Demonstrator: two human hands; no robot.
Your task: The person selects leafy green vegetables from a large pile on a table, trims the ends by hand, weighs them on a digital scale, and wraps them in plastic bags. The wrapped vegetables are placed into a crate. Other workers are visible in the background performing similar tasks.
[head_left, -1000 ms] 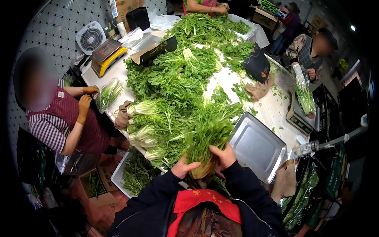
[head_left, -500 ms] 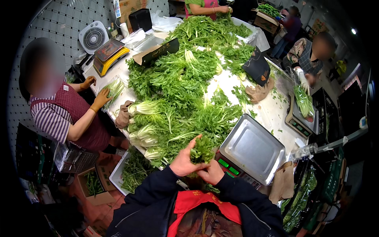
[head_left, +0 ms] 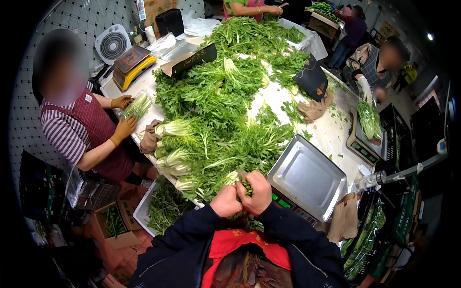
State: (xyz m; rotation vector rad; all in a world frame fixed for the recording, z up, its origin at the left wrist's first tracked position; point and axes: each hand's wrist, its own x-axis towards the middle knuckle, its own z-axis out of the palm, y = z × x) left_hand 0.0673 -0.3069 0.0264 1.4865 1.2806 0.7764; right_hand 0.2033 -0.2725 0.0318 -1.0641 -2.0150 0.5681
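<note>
Maroon cloth of a striped-sleeved apron is showing at the far left, where a co-worker (head_left: 81, 129) is standing beside the long white table (head_left: 331, 129), orange-gloved hands resting on a clear-wrapped bundle of pale-stemmed greens (head_left: 138, 104). Behind that person a small white round fan (head_left: 112, 44) and a yellow weighing scale with a dark pan (head_left: 132, 65) are sitting near the table's far corner. Under the table edge a brown cardboard box holding green stalks (head_left: 114, 223) is lying on the floor, and a white crate of loose leaves (head_left: 163, 207) is standing just beside it. A big heap of leafy greens with white stem bases (head_left: 225, 110) is covering the middle of the table. At its near edge the left hand (head_left: 225, 200) is clenching around a small bunch of leafy greens with a pale stem end (head_left: 235, 178), and the right hand (head_left: 256, 193) is gripping the same bunch, the two hands touching each other just in front of the person's chest. Just to the right a square steel-trayed digital scale with green buttons (head_left: 306, 176) is sitting close to the right hand. Farther right another scale bearing a bagged bunch of greens (head_left: 369, 120) is standing in front of a second co-worker in a white glove (head_left: 372, 67).
</note>
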